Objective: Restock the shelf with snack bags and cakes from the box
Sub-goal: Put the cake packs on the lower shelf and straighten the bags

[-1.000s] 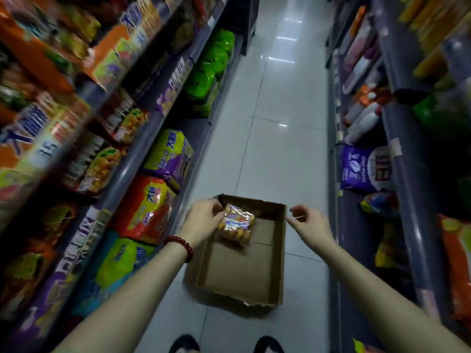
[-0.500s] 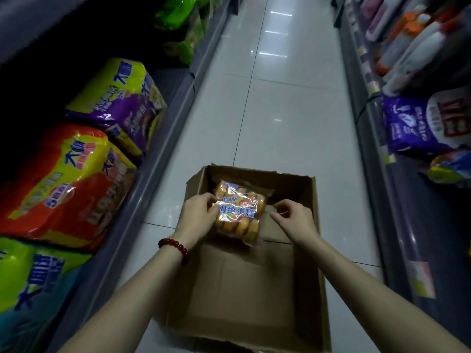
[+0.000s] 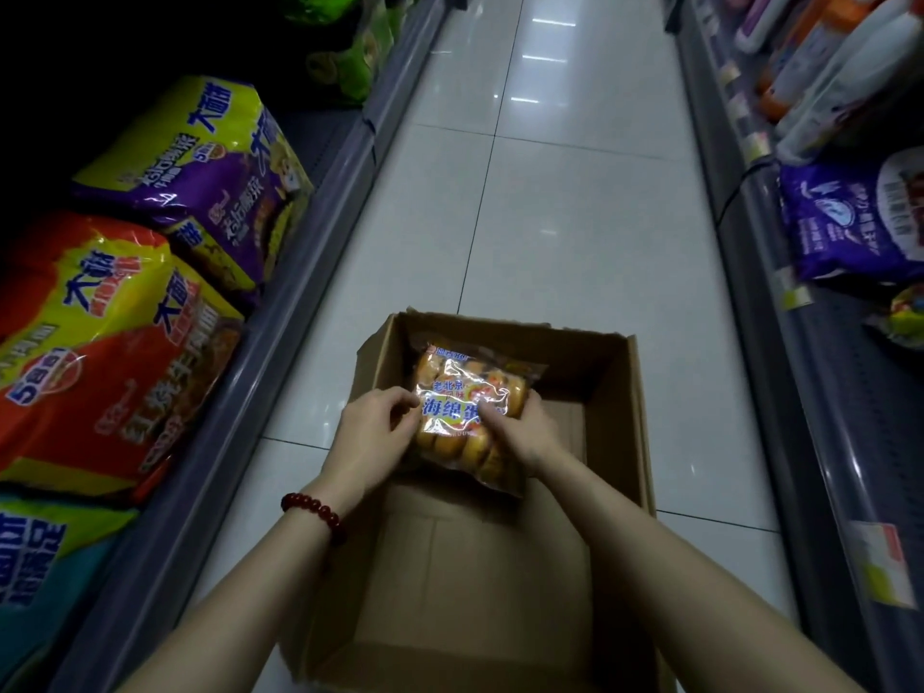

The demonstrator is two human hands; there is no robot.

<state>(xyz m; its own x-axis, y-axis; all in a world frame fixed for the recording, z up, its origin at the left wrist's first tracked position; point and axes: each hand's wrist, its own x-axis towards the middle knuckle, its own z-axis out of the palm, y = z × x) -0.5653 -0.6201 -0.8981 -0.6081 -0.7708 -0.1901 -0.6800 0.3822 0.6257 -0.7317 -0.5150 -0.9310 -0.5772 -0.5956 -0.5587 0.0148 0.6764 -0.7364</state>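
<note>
An open cardboard box (image 3: 620, 422) stands on the aisle floor below me. Over its far half I hold a clear bag of small golden sponge cakes (image 3: 457, 392) with blue lettering. My left hand (image 3: 372, 440), with a red bead bracelet on the wrist, grips the bag's left edge. My right hand (image 3: 525, 430) grips its right side, the thumb across the front. Apart from this bag, the box floor shows only bare cardboard.
The low left shelf (image 3: 280, 342) carries big noodle multipacks: a purple-yellow pack (image 3: 200, 177), a red-yellow pack (image 3: 100, 352) and a green-blue pack (image 3: 45, 552). On the right shelf (image 3: 820, 442) sit a purple bag (image 3: 850, 217) and bottles (image 3: 820, 67). Glossy white floor tiles (image 3: 550, 217) run ahead.
The view dropped closer to the box. My right hand came in from beside the box and took hold of the cake bag's right side; the left hand kept its hold.
</note>
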